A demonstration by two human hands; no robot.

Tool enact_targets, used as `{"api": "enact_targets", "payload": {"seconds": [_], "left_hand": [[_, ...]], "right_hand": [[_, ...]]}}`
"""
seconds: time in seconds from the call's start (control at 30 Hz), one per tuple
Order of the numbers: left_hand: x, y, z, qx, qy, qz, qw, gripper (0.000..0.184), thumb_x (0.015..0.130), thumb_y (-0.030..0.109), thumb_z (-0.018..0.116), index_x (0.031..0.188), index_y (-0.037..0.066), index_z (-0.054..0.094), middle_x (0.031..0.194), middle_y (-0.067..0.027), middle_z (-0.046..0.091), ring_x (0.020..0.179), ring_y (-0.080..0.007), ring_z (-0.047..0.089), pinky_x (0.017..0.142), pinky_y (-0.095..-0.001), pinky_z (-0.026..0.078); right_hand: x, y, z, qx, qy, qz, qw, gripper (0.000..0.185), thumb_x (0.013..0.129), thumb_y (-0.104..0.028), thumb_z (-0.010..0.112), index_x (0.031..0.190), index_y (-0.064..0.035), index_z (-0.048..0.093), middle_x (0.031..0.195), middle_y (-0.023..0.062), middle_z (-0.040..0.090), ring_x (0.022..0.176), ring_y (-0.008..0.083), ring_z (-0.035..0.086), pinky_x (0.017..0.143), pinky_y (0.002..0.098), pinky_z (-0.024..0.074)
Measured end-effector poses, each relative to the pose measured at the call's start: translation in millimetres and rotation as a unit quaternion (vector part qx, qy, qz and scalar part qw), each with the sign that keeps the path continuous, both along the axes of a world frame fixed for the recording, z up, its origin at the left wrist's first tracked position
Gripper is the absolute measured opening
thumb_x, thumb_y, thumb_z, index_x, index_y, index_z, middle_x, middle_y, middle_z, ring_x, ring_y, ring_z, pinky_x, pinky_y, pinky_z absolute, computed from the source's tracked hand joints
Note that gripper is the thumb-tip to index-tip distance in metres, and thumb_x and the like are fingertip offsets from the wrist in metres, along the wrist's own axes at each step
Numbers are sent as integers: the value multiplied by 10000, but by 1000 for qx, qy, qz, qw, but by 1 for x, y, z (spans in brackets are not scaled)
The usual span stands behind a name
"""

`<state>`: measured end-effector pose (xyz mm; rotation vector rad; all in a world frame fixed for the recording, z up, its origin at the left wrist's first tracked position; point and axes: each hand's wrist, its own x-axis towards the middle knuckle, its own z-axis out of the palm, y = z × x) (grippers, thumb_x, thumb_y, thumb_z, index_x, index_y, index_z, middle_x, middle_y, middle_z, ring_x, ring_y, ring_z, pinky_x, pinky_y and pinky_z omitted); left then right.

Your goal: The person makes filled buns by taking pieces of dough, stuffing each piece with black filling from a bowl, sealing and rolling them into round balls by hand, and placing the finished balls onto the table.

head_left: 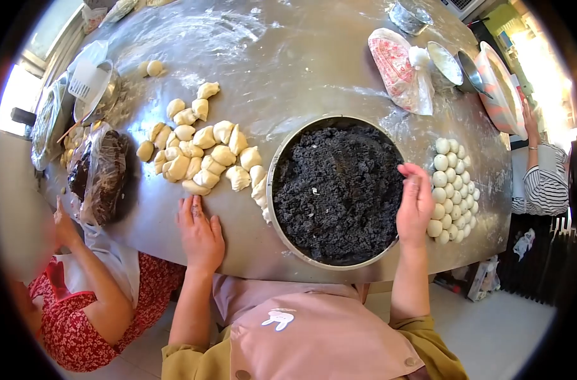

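Laid the left hand (pixel 201 235) palm down on the metal tabletop (pixel 326 95) close to its front edge, with the fingers near one another, lightly bent, and the thumb spread away from them. Set the right hand (pixel 415 204) against the right side of a large round pan (pixel 270 190), with the fingers curled and pressed together at the rim and the thumb lower down along it; could not tell whether pinching the rim or only resting against it. Had the pan standing between the two hands, with dark, crumbly filling (pixel 336 190) heaped inside and a small white fleck on top.

Saw pale dough pieces (pixel 224 155) in a loose cluster just beyond the left fingertips, trailing rightward to the pan's left side. Saw smooth round balls (pixel 455 193) packed in rows just right of the right hand. Wore a pink apron (pixel 326 342) with a white rabbit on the chest.

Noted farther left a dark block (pixel 105 177) wrapped in clear plastic, with a co-worker's hand (pixel 65 227) near it. Noted at the far right a pink striped tub (pixel 500 114), with another person's hand (pixel 531 120) at its side. Found a red-and-white bag (pixel 393 73) beyond the pan, and white powder (pixel 219 31) smeared over the far part of the tabletop
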<state>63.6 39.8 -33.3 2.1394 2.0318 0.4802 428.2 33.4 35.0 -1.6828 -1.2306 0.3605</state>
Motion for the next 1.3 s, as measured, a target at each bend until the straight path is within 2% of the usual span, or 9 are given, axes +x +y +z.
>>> {"api": "enact_targets", "payload": {"seconds": [0.27, 0.47, 0.6, 0.7, 0.8, 0.97, 1.1, 1.2, 1.3], "left_hand": [[-2, -2, 14, -31, 41, -14, 999, 604, 822, 221, 625, 1282, -98, 398, 1350, -210, 364, 1291, -421, 312, 1072, -506, 245], [-22, -22, 14, -71, -187, -14, 980, 325, 834, 76, 570, 1111, -82, 506, 1196, -226, 475, 1121, -410, 458, 956, -421, 389], [-27, -30, 31, -67, -164, 12, 984, 178, 859, 17, 534, 1028, -38, 537, 978, -162, 588, 870, -352, 584, 768, -383, 482], [-32, -39, 21, -136, -407, 101, 898, 130, 908, 57, 530, 1030, 14, 531, 928, -100, 611, 808, -262, 619, 710, -341, 505], [-19, -36, 48, -183, -805, 121, 551, 129, 947, 151, 516, 1054, 80, 538, 943, -65, 610, 854, -182, 621, 710, -316, 528], [35, -15, 109, -286, -854, 68, 428, 213, 967, 179, 476, 1134, 50, 508, 1039, -104, 595, 943, -232, 620, 792, -352, 544], [89, 3, 123, -391, -825, 54, 404, 252, 966, 190, 478, 1151, 21, 512, 1055, -112, 594, 969, -243, 611, 844, -364, 525], [134, 6, 112, -414, -829, 82, 365, 265, 959, 230, 501, 1118, 20, 529, 1051, -110, 594, 992, -252, 599, 893, -368, 497], [164, 12, 105, -448, -836, 108, 297, 302, 985, 320, 424, 1089, 53, 521, 1072, -89, 574, 1037, -215, 549, 965, -368, 420]], "right_hand": [[-18, 66, 39, -41, -299, 264, 916, 351, 845, -121, 617, 1175, -20, 555, 1147, 150, 594, 1038, 326, 548, 908, 391, 438], [-12, 91, 34, -168, -309, 331, 876, 367, 811, -162, 663, 1135, -22, 564, 1058, 172, 595, 1016, 352, 555, 889, 403, 447], [-18, 90, 39, -163, -336, 318, 871, 281, 811, -181, 661, 1024, -7, 600, 983, 171, 605, 956, 352, 574, 851, 411, 464], [-23, 79, 37, -153, -349, 300, 874, 245, 810, -182, 660, 982, -16, 606, 939, 164, 605, 912, 350, 583, 820, 420, 473], [-23, 72, 36, -160, -353, 304, 870, 213, 813, -174, 654, 959, -25, 612, 910, 161, 605, 874, 350, 590, 789, 420, 481], [-14, 58, 52, -181, -289, 340, 876, 254, 820, -186, 663, 985, 2, 619, 884, 167, 630, 820, 321, 607, 747, 388, 483], [-15, 39, 68, -282, -43, 256, 924, 306, 862, -212, 671, 1059, 14, 609, 758, 36, 623, 667, 85, 534, 623, 270, 463], [-20, 22, 71, -245, 191, 246, 918, 260, 887, -191, 649, 1061, -1, 612, 773, -25, 594, 667, 30, 509, 594, 210, 444], [-36, 7, 81, -220, 256, 262, 904, 233, 898, -155, 633, 1083, -17, 607, 807, -39, 596, 692, 22, 514, 625, 188, 450]]}}
